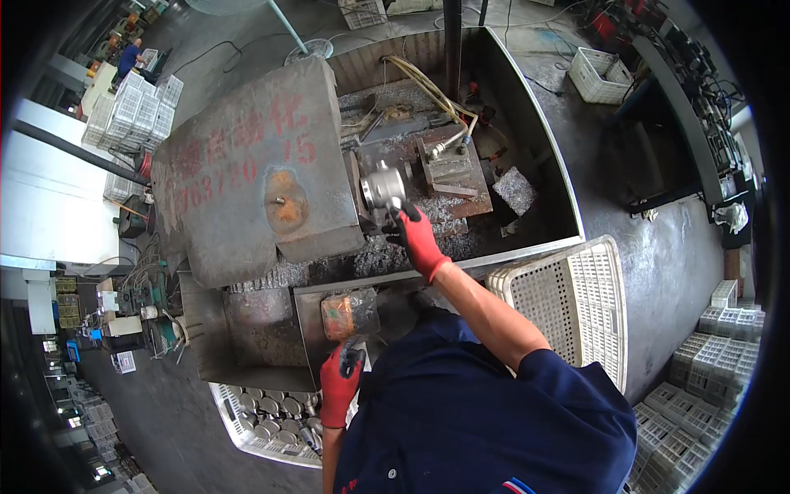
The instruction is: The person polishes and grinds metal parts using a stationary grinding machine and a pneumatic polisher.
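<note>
My right hand, in a red glove with black palm and fingers, reaches into the machine bay. Its fingers are closed on the near end of a silver valve body, a round metal casting with short stubs. The valve body is at the machine's work spot, beside a metal cover plate; whether it is seated there I cannot tell. My left hand, gloved alike, is low by the machine's front edge with its fingers curled; what they hold, if anything, is hidden. Just beyond it sits an orange box under clear plastic.
A large grey metal cover spans the machine's left. Metal chips and hoses lie inside the bay. A white crate of round metal parts stands at lower left; a white perforated crate stands at right. Stacked crates line the far right.
</note>
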Tool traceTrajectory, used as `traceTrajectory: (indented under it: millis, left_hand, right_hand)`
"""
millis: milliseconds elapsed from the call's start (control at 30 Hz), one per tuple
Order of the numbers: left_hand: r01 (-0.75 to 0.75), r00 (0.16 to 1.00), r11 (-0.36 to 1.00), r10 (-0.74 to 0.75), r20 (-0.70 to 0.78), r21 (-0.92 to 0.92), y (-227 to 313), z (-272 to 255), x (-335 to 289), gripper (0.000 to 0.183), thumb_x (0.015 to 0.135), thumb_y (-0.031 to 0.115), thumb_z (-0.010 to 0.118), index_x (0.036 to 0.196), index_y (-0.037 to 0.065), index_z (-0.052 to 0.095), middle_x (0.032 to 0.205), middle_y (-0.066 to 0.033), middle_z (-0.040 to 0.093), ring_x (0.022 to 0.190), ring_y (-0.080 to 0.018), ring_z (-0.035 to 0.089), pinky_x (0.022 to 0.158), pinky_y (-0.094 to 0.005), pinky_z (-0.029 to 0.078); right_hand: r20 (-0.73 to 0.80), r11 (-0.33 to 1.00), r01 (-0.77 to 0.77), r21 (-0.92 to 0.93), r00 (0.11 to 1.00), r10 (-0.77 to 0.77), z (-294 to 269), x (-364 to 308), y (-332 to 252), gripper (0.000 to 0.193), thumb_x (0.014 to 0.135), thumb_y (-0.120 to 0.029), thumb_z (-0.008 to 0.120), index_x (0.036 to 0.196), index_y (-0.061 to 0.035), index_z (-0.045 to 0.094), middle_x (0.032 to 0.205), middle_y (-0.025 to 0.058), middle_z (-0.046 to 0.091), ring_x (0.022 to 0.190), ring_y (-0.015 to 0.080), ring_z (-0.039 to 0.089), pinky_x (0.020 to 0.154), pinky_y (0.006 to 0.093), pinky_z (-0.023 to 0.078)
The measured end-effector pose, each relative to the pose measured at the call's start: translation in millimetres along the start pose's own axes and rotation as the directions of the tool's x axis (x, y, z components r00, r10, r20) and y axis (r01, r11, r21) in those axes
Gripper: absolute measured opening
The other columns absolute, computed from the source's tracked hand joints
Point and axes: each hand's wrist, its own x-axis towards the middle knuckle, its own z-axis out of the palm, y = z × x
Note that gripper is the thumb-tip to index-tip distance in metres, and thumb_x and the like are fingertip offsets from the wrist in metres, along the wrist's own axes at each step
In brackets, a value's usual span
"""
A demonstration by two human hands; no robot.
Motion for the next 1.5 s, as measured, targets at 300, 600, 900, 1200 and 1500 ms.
traceTrajectory:
  millis: [300,600,900,1200,1500]
  left_hand:
    - [0.027,0.989,0.999,-0.031,0.142,0.033,-13,18,0,0.047,0.086,0.01,0.07,0.132,0.004,0.06,0.116,-0.0207,0.07,0.104,-0.0359,0.07,0.089,-0.0416,0.054]
    - [0.108,0.979,0.994,-0.113,0.168,0.034,-5,19,-2,0.046,0.086,0.012,0.072,0.13,0.003,0.06,0.113,-0.0207,0.07,0.103,-0.0372,0.069,0.087,-0.0437,0.054]
    - [0.048,0.991,0.987,-0.067,0.12,0.151,-38,27,-3,0.044,0.088,0.02,0.072,0.129,0.006,0.062,0.114,-0.0212,0.07,0.105,-0.0382,0.068,0.089,-0.0451,0.054]
    - [0.09,0.974,0.884,-0.174,0.145,0.458,-62,41,24,0.058,0.089,0.036,0.07,0.137,0.008,0.053,0.141,-0.0174,0.052,0.115,-0.0382,0.062,0.096,-0.0472,0.051]
    - [0.175,0.977,0.78,-0.215,-0.006,0.6,-64,49,60,0.059,0.088,0.04,0.071,0.132,0.006,0.053,0.15,-0.0244,0.041,0.122,-0.0371,0.059,0.095,-0.0473,0.052]
  right_hand:
    - [0.045,0.998,-0.014,-0.058,0.999,0.017,-7,52,2,0.03,0.099,-0.035,0.064,0.114,-0.0092,0.064,0.101,0.0042,0.066,0.085,0.0203,0.07,0.073,0.0343,0.055]
    - [-0.019,0.627,0.278,-0.728,0.906,-0.423,-2,64,21,0.027,0.095,-0.027,0.065,0.101,-0.0011,0.07,0.084,0.0168,0.069,0.077,0.0316,0.067,0.069,0.0394,0.051]
    - [-0.022,0.659,0.28,-0.698,0.911,-0.411,24,46,16,0.028,0.093,-0.028,0.067,0.105,-0.0023,0.071,0.085,0.0218,0.069,0.078,0.0372,0.066,0.071,0.0421,0.051]
    - [0.07,0.948,0.079,-0.308,0.996,-0.06,2,69,23,0.019,0.096,-0.02,0.065,0.104,-0.0038,0.067,0.086,0.0072,0.068,0.076,0.0146,0.064,0.066,0.0318,0.051]
    - [-0.031,0.981,0.071,-0.181,0.996,-0.078,5,63,22,0.011,0.092,-0.015,0.072,0.097,-0.0047,0.069,0.08,0.0002,0.064,0.066,0.0081,0.056,0.06,0.0244,0.046]
